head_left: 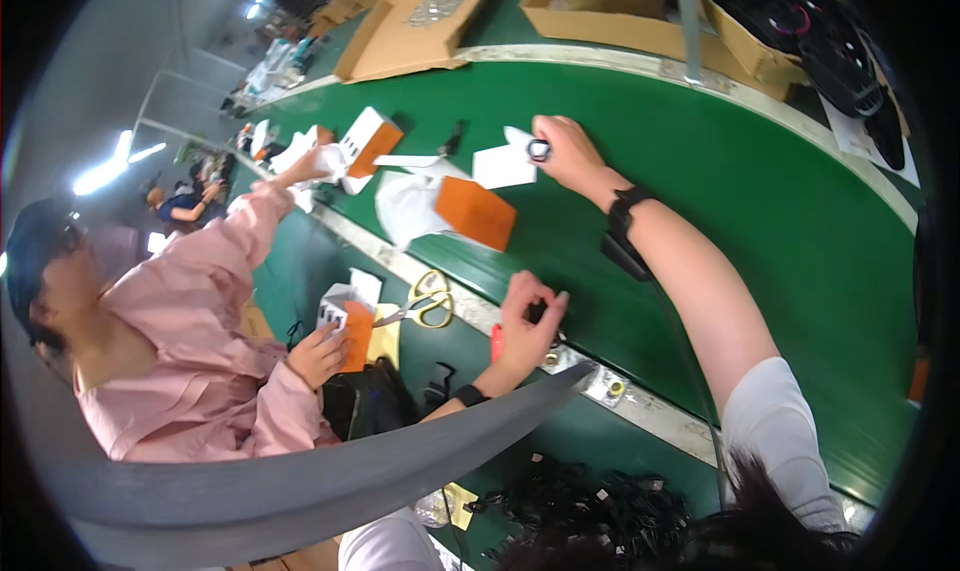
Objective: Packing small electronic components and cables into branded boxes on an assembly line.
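My right hand (572, 157) reaches over the green belt, fingers curled around a small black round thing with a pale rim (539, 151). Right beside those fingers lies a white card or flap (503, 168). Closer to me, my left hand (526, 323) is at the belt's near edge, its fingers bent around a small black object (536, 312) that is mostly hidden. Between the hands and a little left, an orange and white box (476, 214) lies tilted, with white wrapping (405, 209) against its left side.
A co-worker in a pink top (190, 321) handles boxes at left. Gold-handled scissors (430, 299) lie near the belt edge. Black cables (590, 511) are heaped below. Cardboard trays (600, 16) line the far side. A grey strap (300, 496) crosses the foreground.
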A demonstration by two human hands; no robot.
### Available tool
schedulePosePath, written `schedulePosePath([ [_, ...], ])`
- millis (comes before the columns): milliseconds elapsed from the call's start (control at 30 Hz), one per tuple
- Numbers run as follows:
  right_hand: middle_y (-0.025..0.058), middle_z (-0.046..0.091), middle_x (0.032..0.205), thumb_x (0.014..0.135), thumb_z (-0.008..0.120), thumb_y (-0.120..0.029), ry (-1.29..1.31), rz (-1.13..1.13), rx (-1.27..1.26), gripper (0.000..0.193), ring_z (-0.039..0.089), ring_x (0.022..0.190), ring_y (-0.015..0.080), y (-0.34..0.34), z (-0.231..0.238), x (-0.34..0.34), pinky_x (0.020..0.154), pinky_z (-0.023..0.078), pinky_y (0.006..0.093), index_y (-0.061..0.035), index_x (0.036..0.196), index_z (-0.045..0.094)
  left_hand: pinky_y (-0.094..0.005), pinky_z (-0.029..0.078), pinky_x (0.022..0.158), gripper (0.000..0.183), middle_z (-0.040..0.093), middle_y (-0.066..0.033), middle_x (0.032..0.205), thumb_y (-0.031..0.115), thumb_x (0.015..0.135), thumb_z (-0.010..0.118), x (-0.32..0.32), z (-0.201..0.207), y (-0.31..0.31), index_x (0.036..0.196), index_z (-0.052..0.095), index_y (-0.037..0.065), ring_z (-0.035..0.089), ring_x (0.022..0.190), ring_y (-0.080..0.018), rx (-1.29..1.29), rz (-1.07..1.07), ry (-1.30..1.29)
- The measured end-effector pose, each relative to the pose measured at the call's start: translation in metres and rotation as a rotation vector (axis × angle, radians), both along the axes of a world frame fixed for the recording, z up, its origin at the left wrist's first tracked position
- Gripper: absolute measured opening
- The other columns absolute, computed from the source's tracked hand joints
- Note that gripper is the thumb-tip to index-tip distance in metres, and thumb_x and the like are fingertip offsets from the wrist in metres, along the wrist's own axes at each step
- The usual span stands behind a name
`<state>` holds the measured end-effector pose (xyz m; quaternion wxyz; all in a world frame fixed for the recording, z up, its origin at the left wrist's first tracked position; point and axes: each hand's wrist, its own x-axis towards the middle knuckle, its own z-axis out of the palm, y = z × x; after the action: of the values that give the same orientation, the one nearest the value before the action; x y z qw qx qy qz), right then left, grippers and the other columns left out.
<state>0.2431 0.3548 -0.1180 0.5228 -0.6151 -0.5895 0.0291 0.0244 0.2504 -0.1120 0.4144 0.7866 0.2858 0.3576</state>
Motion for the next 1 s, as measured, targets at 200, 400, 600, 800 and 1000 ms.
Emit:
schedulePosePath([
  [200, 0.0187, 0.054, 0.076, 0.072, 0.060, -0.010, 0.107, 0.065, -0.194, 0.021, 0.052, 0.075, 0.0383, -0.015, 0.025, 0.000, 0.065, 0.040, 0.0438, -0.0042, 0.080, 0.042, -0.0306, 0.031, 0.060, 0.018, 0.042, -0.0067, 0.067, 0.000, 0.069, 0.064, 0.009, 0.006, -0.007, 0.064, 0.047, 0.004, 0.040, 0.068, -0.0211, 0.118, -0.027, -0.016],
  [400, 0.0103, 0.054, 0.084, 0.060, 0.076, -0.024, -0.176, 0.156, -0.333, 0.047, 0.048, 0.095, 0.0298, -0.017, 0.024, -0.020, 0.078, 0.039, 0.0366, -0.0072, 0.088, 0.042, -0.0270, 0.029, 0.060, 0.017, 0.040, -0.0045, 0.069, 0.000, 0.070, 0.064, 0.004, 0.008, -0.007, 0.066, 0.048, 0.003, 0.038, 0.069, -0.0175, 0.055, -0.038, 0.018],
  [600, 0.0125, 0.052, 0.082, 0.062, 0.072, -0.013, -0.105, 0.216, -0.116, 0.040, 0.049, 0.090, 0.0318, -0.013, 0.003, -0.019, 0.076, 0.039, 0.0378, -0.0067, 0.085, 0.040, -0.0280, 0.030, 0.060, 0.016, 0.040, -0.0045, 0.068, 0.002, 0.070, 0.064, 0.009, 0.008, -0.008, 0.065, 0.048, 0.003, 0.039, 0.068, -0.0179, 0.072, -0.069, 0.002],
  [800, 0.0143, 0.050, 0.089, 0.063, 0.070, -0.014, -0.115, 0.135, -0.153, 0.039, 0.048, 0.092, 0.0337, -0.021, 0.006, -0.020, 0.080, 0.038, 0.0397, -0.0050, 0.086, 0.039, -0.0280, 0.029, 0.060, 0.017, 0.040, -0.0048, 0.067, 0.003, 0.070, 0.064, 0.008, 0.010, -0.007, 0.064, 0.048, 0.004, 0.039, 0.068, -0.0184, 0.075, -0.069, -0.017],
  [1000, 0.0146, 0.048, 0.095, 0.060, 0.074, -0.021, -0.120, 0.120, -0.169, 0.049, 0.045, 0.098, 0.0322, -0.025, 0.012, -0.018, 0.088, 0.036, 0.0388, -0.0048, 0.093, 0.040, -0.0283, 0.029, 0.059, 0.018, 0.040, -0.0055, 0.067, 0.002, 0.069, 0.064, 0.006, 0.012, -0.005, 0.063, 0.047, 0.004, 0.038, 0.068, -0.0191, 0.088, -0.052, -0.026],
])
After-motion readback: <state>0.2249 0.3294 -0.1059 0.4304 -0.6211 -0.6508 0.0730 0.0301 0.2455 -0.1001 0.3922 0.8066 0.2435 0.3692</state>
